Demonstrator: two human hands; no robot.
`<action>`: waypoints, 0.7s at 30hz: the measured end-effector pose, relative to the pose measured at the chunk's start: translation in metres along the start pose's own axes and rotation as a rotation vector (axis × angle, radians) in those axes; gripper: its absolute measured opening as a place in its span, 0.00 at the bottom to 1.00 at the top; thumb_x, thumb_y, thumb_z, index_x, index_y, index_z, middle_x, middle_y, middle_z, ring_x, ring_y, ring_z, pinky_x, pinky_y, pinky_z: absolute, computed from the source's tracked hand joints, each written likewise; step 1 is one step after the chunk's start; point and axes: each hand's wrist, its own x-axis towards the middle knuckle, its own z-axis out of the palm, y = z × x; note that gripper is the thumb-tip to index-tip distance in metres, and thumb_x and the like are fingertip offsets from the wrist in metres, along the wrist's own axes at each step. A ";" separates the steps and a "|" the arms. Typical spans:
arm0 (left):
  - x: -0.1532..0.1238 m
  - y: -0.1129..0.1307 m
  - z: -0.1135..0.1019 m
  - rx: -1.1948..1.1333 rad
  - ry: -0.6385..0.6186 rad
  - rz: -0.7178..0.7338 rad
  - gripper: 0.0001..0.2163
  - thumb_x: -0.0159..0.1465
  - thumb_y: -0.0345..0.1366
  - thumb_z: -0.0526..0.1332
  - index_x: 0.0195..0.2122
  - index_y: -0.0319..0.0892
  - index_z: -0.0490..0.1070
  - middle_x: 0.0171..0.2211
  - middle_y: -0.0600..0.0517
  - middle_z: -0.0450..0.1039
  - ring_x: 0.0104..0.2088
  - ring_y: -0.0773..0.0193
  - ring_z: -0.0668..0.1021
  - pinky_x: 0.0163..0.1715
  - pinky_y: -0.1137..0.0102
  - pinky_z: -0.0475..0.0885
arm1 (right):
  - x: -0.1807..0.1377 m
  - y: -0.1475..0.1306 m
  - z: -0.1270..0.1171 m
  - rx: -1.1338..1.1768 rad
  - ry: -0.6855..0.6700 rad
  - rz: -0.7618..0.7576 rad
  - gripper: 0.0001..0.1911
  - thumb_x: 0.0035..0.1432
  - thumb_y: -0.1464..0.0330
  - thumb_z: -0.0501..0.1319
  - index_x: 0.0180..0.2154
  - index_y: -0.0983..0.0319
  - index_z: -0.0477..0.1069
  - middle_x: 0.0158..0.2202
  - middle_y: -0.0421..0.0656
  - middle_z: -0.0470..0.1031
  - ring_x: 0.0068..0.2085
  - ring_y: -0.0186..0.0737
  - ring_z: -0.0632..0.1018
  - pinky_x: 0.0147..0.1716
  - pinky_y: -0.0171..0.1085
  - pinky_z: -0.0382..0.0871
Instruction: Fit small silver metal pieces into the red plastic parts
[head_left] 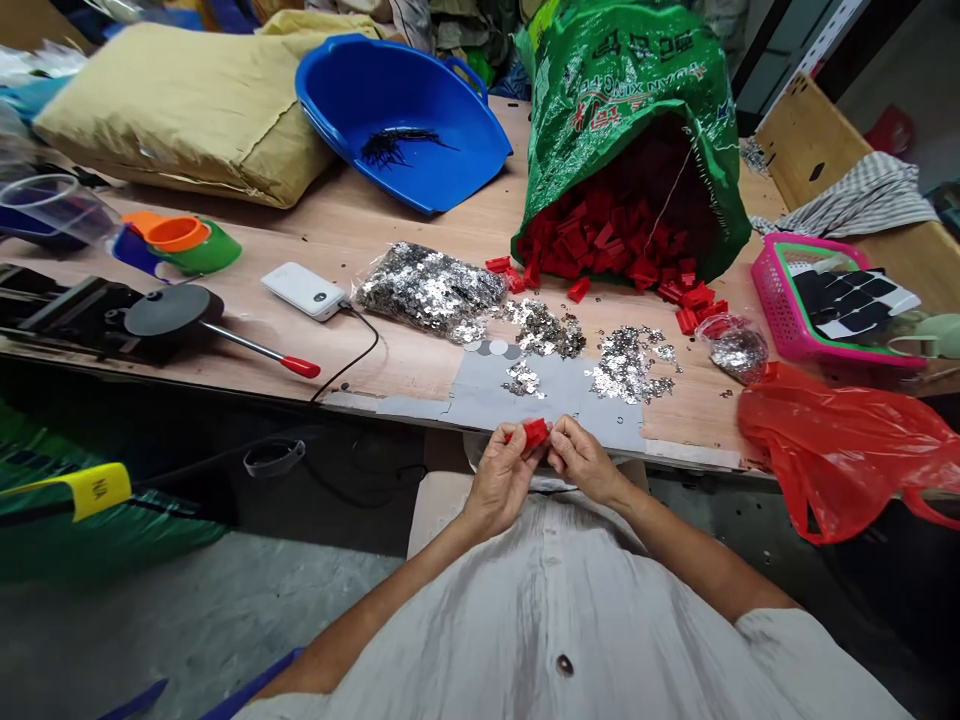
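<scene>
Small red piece pinched crosswise between left hand and right hand, both grasping it, just off the table near edge.

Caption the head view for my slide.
Left hand and right hand hold a red plastic piece near silver metal bits.

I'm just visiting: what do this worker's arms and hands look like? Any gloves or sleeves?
No gloves: the left hand and right hand are bare, with no ring, watch or bracelet showing. The person wears a loose off-white shirt with a buttoned front. Its short sleeves leave both forearms uncovered.
</scene>
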 end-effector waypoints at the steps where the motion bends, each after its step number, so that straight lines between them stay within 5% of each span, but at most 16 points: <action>1: -0.001 0.002 -0.005 0.040 -0.005 -0.003 0.12 0.55 0.38 0.71 0.29 0.41 0.67 0.38 0.54 0.76 0.42 0.64 0.79 0.46 0.68 0.72 | 0.004 -0.003 -0.009 -0.050 -0.007 -0.010 0.17 0.67 0.52 0.48 0.33 0.58 0.58 0.20 0.32 0.63 0.20 0.30 0.61 0.22 0.31 0.57; 6: -0.001 0.001 -0.048 0.503 -0.036 -0.128 0.13 0.53 0.41 0.71 0.26 0.38 0.71 0.39 0.49 0.75 0.31 0.66 0.77 0.29 0.71 0.72 | 0.052 -0.030 -0.074 -0.504 0.175 -0.071 0.14 0.67 0.56 0.51 0.40 0.59 0.67 0.30 0.39 0.72 0.30 0.36 0.72 0.31 0.35 0.64; 10: 0.016 -0.014 -0.075 0.644 0.090 -0.132 0.17 0.48 0.40 0.73 0.37 0.40 0.75 0.32 0.50 0.78 0.33 0.61 0.78 0.38 0.66 0.74 | 0.117 -0.045 -0.112 -0.933 0.375 -0.104 0.14 0.65 0.65 0.54 0.50 0.60 0.69 0.45 0.48 0.73 0.43 0.44 0.73 0.42 0.41 0.66; 15: 0.028 -0.016 -0.084 0.659 0.072 -0.080 0.20 0.45 0.35 0.74 0.40 0.41 0.77 0.45 0.44 0.78 0.50 0.51 0.77 0.53 0.58 0.69 | 0.184 -0.045 -0.122 -1.105 0.279 0.016 0.19 0.64 0.67 0.55 0.56 0.57 0.68 0.60 0.49 0.63 0.52 0.48 0.71 0.49 0.42 0.65; 21: 0.009 0.002 -0.070 0.783 -0.086 -0.137 0.15 0.51 0.37 0.72 0.40 0.42 0.79 0.45 0.43 0.78 0.45 0.52 0.79 0.48 0.59 0.73 | 0.193 -0.052 -0.123 -1.067 0.243 -0.027 0.17 0.64 0.70 0.54 0.53 0.63 0.71 0.55 0.51 0.70 0.53 0.47 0.71 0.52 0.41 0.63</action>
